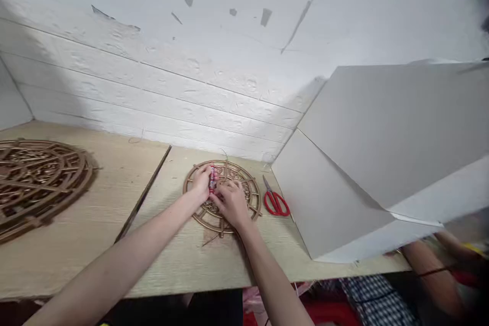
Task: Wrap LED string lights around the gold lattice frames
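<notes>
Honestly, the risky bit looks like that small red piece (211,179). It's pinched right over the thin spokes of the round gold lattice frame (222,196), and a hard push could bend a spoke or make the piece pop out and skitter off. The frame lies flat on the worktop (179,260), with red scissors (275,201) just beside it on the right. Both forearms reach straight out. The left hand (200,181) has its fingers closed on the red piece. The right hand (231,204) lies palm-down on the frame with curled fingers touching the piece, but I can't tell if it's gripping.
</notes>
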A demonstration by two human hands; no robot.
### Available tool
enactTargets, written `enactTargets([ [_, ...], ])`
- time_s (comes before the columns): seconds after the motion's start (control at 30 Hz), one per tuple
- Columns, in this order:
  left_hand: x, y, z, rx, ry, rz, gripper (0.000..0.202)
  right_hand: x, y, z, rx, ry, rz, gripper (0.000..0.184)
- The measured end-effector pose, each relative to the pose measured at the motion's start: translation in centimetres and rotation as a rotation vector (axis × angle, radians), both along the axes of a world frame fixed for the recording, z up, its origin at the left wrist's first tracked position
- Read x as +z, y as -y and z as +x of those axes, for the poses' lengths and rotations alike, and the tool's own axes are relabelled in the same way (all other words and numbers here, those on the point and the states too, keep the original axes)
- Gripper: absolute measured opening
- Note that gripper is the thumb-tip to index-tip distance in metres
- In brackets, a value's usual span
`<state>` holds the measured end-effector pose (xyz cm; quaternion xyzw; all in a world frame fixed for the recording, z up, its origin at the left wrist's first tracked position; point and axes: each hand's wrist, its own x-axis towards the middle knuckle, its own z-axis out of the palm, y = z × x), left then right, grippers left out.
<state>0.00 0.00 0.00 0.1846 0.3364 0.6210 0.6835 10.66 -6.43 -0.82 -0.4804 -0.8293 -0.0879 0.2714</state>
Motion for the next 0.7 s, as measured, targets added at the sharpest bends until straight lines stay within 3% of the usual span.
enactTargets([
  [0.7,-0.50,-0.30,0.21,0.022,-0.003,0.029,0.002,0.06,0.24,-0.14,0.013,-0.053,-0.036,0.013],
])
